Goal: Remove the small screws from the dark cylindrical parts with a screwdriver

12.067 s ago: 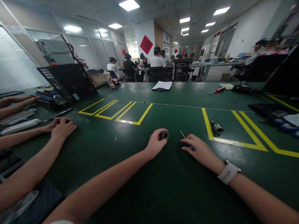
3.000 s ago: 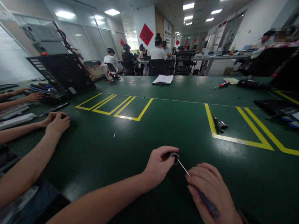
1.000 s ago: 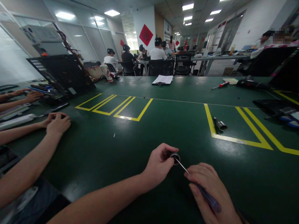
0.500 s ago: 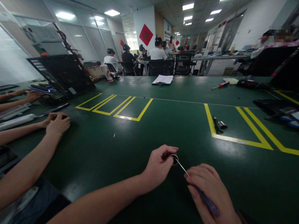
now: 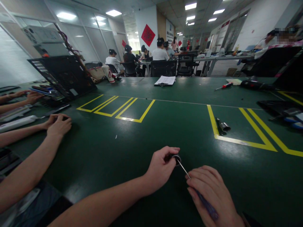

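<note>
Near the front of the green table (image 5: 99,157), my left hand (image 5: 161,170) grips a small round metal part (image 5: 176,159), its open ring facing right. Its other end is hidden by my fingers. My right hand (image 5: 210,192) is closed round a screwdriver (image 5: 205,203) with a purple handle. The thin shaft points up and left, and its tip is inside the ring's opening. Another metal piece with a cylindrical cup (image 5: 224,127) lies inside the yellow tape outline at the right.
Another person's hands (image 5: 59,124) rest on the table at the left. A clipboard with papers (image 5: 165,80) lies at the far edge. A red screwdriver (image 5: 223,86) and a black tool (image 5: 257,85) are at the back right; a black panel (image 5: 63,74) leans at the back left.
My right hand and the screwdriver handle have shifted slightly left. My left hand and the metal part have barely moved.
</note>
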Tool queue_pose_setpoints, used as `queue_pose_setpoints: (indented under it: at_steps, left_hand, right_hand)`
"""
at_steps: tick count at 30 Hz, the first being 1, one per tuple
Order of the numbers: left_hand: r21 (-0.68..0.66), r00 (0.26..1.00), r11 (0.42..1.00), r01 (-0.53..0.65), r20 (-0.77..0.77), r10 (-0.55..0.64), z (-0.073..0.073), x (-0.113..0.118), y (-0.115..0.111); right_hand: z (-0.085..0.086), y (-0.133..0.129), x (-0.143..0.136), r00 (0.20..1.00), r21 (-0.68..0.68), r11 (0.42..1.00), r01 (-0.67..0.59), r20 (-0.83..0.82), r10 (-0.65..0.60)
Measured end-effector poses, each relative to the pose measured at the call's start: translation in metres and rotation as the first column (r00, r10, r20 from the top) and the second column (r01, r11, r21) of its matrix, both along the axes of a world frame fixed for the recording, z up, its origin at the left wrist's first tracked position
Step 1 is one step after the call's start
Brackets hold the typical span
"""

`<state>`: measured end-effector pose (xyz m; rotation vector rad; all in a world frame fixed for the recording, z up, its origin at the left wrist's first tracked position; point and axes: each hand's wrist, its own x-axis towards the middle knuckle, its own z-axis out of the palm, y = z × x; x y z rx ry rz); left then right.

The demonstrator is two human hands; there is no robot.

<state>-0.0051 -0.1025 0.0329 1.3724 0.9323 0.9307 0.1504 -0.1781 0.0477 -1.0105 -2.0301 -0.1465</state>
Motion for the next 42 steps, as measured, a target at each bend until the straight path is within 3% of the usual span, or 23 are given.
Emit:
queue_pose_setpoints:
  at_steps: [5, 13, 32, 36, 42]
  left_hand:
    - [-0.018, 1.000, 1.000, -0.003, 0.021, 0.003, -0.002, 0.000, 0.000]
    - [-0.029, 0.999, 0.999, -0.014, 0.049, 0.016, -0.004, -0.001, 0.002]
    - [-0.009, 1.000, 1.000, -0.020, 0.014, 0.020, -0.002, -0.001, 0.006]
    - [0.031, 1.000, 0.999, -0.011, 0.002, 0.011, -0.003, -0.001, 0.003]
    - [-0.018, 1.000, 1.000, 0.001, 0.020, -0.001, 0.001, 0.000, 0.003]
  right_hand:
    - [-0.002, -0.002, 0.000, 1.000, -0.006, 1.000, 0.003, 0.004, -0.003]
    - [-0.016, -0.003, 0.003, 0.996, -0.134, 0.991, -0.024, -0.089, 0.012]
    - [-0.003, -0.001, -0.001, 0.999, -0.008, 1.000, -0.026, 0.047, 0.026]
    - [-0.007, -0.002, 0.000, 1.000, -0.039, 0.999, -0.004, 0.018, 0.005]
    - [-0.015, -0.003, 0.003, 0.996, -0.101, 0.994, -0.050, -0.075, 0.042]
